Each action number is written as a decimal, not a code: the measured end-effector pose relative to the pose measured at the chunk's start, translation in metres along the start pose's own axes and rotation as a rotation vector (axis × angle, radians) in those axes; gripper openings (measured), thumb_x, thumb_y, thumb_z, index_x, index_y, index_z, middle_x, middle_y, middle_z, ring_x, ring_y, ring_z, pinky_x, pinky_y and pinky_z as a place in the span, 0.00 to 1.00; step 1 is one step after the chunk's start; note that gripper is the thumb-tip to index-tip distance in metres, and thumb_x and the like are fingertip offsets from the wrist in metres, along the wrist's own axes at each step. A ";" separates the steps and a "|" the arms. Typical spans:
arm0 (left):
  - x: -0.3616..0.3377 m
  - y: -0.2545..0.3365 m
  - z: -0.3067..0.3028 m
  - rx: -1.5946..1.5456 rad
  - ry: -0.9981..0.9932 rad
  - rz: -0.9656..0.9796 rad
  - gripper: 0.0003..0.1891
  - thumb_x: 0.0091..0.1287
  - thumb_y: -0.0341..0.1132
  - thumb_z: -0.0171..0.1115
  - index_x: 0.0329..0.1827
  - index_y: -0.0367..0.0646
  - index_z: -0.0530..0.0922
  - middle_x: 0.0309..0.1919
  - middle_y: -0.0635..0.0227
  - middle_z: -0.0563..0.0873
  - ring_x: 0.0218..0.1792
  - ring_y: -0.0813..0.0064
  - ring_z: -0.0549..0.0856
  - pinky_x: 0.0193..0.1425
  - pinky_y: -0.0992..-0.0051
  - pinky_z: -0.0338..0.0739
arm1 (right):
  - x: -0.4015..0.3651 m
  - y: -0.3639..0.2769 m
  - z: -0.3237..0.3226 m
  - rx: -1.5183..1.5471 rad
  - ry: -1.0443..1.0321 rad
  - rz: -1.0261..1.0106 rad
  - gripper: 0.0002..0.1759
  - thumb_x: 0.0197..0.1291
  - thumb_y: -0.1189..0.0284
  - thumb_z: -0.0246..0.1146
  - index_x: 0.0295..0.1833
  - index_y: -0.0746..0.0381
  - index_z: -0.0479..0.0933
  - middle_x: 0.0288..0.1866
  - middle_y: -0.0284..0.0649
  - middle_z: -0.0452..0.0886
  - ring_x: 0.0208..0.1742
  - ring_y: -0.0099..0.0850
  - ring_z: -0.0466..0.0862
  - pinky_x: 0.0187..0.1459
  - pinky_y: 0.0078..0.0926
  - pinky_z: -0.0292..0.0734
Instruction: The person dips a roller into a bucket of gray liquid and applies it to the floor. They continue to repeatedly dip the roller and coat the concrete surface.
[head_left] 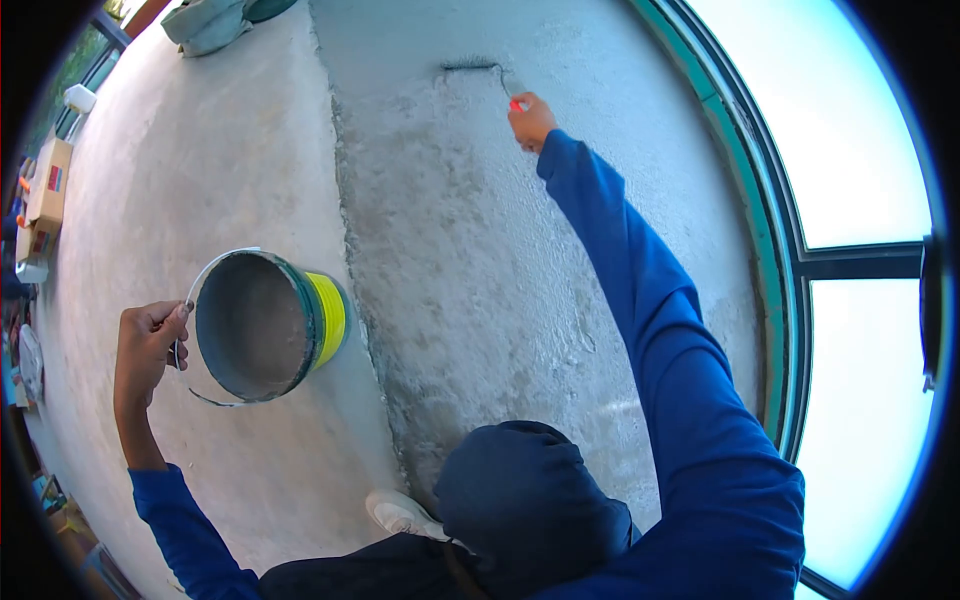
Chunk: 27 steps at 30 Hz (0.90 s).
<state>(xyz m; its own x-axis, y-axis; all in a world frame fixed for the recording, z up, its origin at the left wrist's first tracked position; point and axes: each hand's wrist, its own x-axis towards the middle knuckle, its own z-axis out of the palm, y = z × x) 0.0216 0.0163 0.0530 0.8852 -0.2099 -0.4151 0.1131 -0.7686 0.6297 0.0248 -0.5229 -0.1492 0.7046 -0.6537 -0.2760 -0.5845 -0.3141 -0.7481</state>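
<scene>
Honestly, I fear the bucket (328,320) beside the left hand (148,345) could tip if its fingers' pinch on the bail (199,275) slips, while the right hand's (533,122) fingers clamp the roller (472,66) extending beyond them.

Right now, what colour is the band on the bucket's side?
The band is bright yellow, showing best in the head view.

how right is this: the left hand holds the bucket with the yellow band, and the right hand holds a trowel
One slip: the right hand holds a roller, not a trowel, as the head view shows. The left hand does hold the yellow-banded bucket.
</scene>
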 end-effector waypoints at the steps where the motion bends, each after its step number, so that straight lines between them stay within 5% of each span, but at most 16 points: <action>1: 0.001 -0.002 0.000 -0.009 0.000 0.004 0.16 0.67 0.41 0.59 0.42 0.33 0.83 0.19 0.71 0.74 0.14 0.81 0.75 0.16 0.82 0.70 | 0.003 -0.013 -0.004 0.094 -0.058 0.078 0.20 0.54 0.70 0.55 0.55 0.53 0.73 0.43 0.50 0.83 0.40 0.47 0.85 0.40 0.37 0.79; 4: 0.003 -0.007 -0.001 -0.037 0.011 0.018 0.16 0.67 0.40 0.59 0.42 0.32 0.83 0.18 0.71 0.75 0.14 0.81 0.75 0.16 0.82 0.70 | 0.021 -0.013 -0.001 0.012 -0.018 -0.005 0.21 0.53 0.71 0.55 0.55 0.54 0.74 0.41 0.50 0.83 0.36 0.43 0.85 0.36 0.33 0.80; 11: 0.002 -0.009 -0.002 -0.003 -0.006 0.037 0.16 0.68 0.40 0.59 0.43 0.32 0.82 0.19 0.71 0.75 0.15 0.82 0.75 0.17 0.82 0.70 | -0.007 0.036 -0.003 -0.254 0.107 -0.271 0.18 0.55 0.69 0.56 0.54 0.54 0.72 0.44 0.54 0.82 0.43 0.54 0.82 0.45 0.46 0.76; 16: 0.002 -0.014 -0.003 0.028 -0.029 0.024 0.18 0.68 0.41 0.58 0.46 0.32 0.81 0.20 0.71 0.74 0.17 0.82 0.75 0.18 0.82 0.70 | -0.121 0.099 -0.028 -0.314 0.106 -0.387 0.18 0.59 0.68 0.55 0.56 0.52 0.69 0.43 0.57 0.80 0.44 0.58 0.80 0.46 0.52 0.74; 21: -0.002 -0.006 -0.002 0.061 -0.037 0.029 0.19 0.68 0.43 0.59 0.48 0.33 0.81 0.22 0.72 0.74 0.18 0.83 0.73 0.20 0.81 0.71 | -0.254 0.162 -0.071 -0.266 0.063 -0.398 0.18 0.61 0.68 0.53 0.58 0.51 0.69 0.34 0.59 0.79 0.34 0.61 0.79 0.37 0.55 0.74; 27: -0.006 0.000 0.000 0.075 -0.011 0.037 0.17 0.67 0.42 0.60 0.46 0.35 0.82 0.21 0.73 0.74 0.18 0.83 0.74 0.20 0.81 0.71 | -0.422 0.196 -0.118 -0.245 -0.005 -0.155 0.21 0.62 0.71 0.53 0.62 0.51 0.68 0.38 0.56 0.80 0.36 0.60 0.79 0.37 0.54 0.74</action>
<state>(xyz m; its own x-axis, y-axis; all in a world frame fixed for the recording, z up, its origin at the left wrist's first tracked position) 0.0164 0.0177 0.0549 0.8832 -0.2449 -0.4001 0.0464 -0.8031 0.5940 -0.4349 -0.3895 -0.1081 0.7944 -0.5821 -0.1734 -0.5496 -0.5674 -0.6132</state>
